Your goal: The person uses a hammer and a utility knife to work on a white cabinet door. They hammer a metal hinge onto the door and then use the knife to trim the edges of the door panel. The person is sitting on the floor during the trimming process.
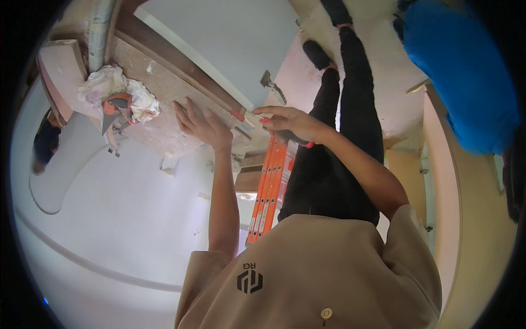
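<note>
My right hand (296,123) is closed around a hand tool with a black and red handle (298,141). The tool's narrow pale end (252,119) points left at the edge of a dusty wooden board (170,104), by a small red patch. Whether it is a chisel or another blade, I cannot tell. My left hand (201,126) is open, fingers spread, on or just above the board. Left of it, a crumpled white cloth (143,101) lies on the board with an orange-handled tool (118,103) that has a grey triangular blade.
Beyond the board stands a grey panel (224,44) with a metal fitting (271,85) near its corner. An orange ladder (267,186) is below my hands. At right are a person in blue (460,66) and a curved, pale wooden panel (438,164).
</note>
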Action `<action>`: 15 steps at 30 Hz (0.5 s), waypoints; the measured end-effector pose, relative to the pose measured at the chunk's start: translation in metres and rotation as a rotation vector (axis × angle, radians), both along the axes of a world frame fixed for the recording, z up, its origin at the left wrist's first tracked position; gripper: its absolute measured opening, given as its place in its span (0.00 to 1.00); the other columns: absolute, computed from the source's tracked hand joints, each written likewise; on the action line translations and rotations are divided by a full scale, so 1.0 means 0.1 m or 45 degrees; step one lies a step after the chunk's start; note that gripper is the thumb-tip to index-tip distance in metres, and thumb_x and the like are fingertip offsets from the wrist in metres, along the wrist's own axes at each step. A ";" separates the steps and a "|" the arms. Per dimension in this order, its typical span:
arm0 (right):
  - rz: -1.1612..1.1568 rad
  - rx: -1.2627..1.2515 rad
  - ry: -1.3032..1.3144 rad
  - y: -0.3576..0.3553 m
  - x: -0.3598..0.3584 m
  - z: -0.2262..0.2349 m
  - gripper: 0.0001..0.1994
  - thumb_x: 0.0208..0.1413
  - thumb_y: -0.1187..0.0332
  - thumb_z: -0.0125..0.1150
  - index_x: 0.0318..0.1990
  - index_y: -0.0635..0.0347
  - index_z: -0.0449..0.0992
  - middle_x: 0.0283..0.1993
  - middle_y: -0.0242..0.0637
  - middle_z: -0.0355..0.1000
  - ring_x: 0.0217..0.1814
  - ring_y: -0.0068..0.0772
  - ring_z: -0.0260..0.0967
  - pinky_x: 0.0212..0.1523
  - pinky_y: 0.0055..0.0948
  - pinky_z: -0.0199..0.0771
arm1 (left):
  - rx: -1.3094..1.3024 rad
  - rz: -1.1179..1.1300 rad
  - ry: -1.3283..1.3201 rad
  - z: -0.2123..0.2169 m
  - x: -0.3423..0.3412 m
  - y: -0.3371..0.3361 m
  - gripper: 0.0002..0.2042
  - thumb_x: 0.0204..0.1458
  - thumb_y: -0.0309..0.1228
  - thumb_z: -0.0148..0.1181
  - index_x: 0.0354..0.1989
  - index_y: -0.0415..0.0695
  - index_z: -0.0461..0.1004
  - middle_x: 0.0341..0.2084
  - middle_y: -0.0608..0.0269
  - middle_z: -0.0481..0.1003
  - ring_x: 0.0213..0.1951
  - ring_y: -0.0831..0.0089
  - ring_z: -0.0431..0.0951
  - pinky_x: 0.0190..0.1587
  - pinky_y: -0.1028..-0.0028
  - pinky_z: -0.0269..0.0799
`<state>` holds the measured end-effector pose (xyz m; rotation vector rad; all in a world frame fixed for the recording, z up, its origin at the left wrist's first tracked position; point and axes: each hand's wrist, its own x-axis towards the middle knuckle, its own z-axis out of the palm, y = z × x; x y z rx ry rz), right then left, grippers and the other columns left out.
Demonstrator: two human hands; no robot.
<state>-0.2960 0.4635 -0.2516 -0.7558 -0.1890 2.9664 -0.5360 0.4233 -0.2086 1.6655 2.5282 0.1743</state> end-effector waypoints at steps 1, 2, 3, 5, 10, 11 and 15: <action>0.034 0.035 0.021 -0.01 -0.02 -0.06 0.24 0.71 0.63 0.55 0.72 0.52 0.66 0.31 0.30 0.70 0.25 0.20 0.66 0.30 0.25 0.71 | -0.003 -0.002 0.000 0.00 0.01 0.00 0.29 0.72 0.48 0.36 0.73 0.40 0.59 0.77 0.47 0.49 0.75 0.49 0.47 0.73 0.50 0.44; 0.072 0.078 0.048 0.01 -0.04 -0.13 0.24 0.71 0.63 0.55 0.72 0.52 0.66 0.31 0.30 0.70 0.25 0.21 0.66 0.30 0.25 0.72 | -0.009 0.013 -0.003 0.00 0.02 -0.01 0.30 0.72 0.49 0.36 0.73 0.40 0.59 0.77 0.46 0.49 0.75 0.49 0.46 0.73 0.50 0.43; 0.109 0.125 0.072 0.10 -0.05 -0.16 0.24 0.71 0.62 0.55 0.72 0.53 0.66 0.32 0.30 0.70 0.25 0.21 0.67 0.30 0.25 0.73 | -0.011 0.028 -0.009 0.00 0.02 -0.01 0.31 0.72 0.50 0.36 0.73 0.40 0.58 0.76 0.46 0.49 0.75 0.49 0.46 0.73 0.49 0.42; 0.184 -0.019 0.145 0.28 -0.04 -0.20 0.24 0.70 0.64 0.55 0.71 0.57 0.66 0.32 0.31 0.71 0.26 0.21 0.69 0.31 0.24 0.74 | -0.023 0.053 -0.014 -0.01 0.01 -0.03 0.32 0.71 0.52 0.35 0.73 0.39 0.58 0.76 0.45 0.49 0.76 0.50 0.45 0.73 0.49 0.42; 0.319 -0.342 0.239 0.48 -0.07 -0.33 0.25 0.68 0.68 0.56 0.71 0.60 0.67 0.31 0.31 0.70 0.23 0.20 0.63 0.29 0.22 0.70 | -0.059 0.094 -0.016 -0.01 0.00 -0.05 0.35 0.70 0.55 0.34 0.74 0.39 0.56 0.76 0.43 0.47 0.76 0.49 0.44 0.73 0.48 0.41; 0.337 -0.423 0.258 0.53 -0.08 -0.33 0.25 0.68 0.68 0.57 0.71 0.59 0.67 0.31 0.31 0.70 0.23 0.19 0.62 0.28 0.22 0.69 | -0.055 0.087 -0.015 -0.02 -0.03 -0.06 0.34 0.70 0.55 0.34 0.74 0.39 0.56 0.76 0.43 0.47 0.76 0.49 0.44 0.73 0.48 0.40; 0.388 -0.605 0.341 0.61 -0.11 -0.39 0.25 0.67 0.68 0.59 0.71 0.58 0.67 0.32 0.30 0.69 0.22 0.17 0.58 0.25 0.20 0.66 | -0.049 0.047 -0.015 -0.04 -0.04 -0.05 0.34 0.70 0.55 0.35 0.74 0.40 0.55 0.76 0.41 0.46 0.76 0.48 0.44 0.73 0.48 0.40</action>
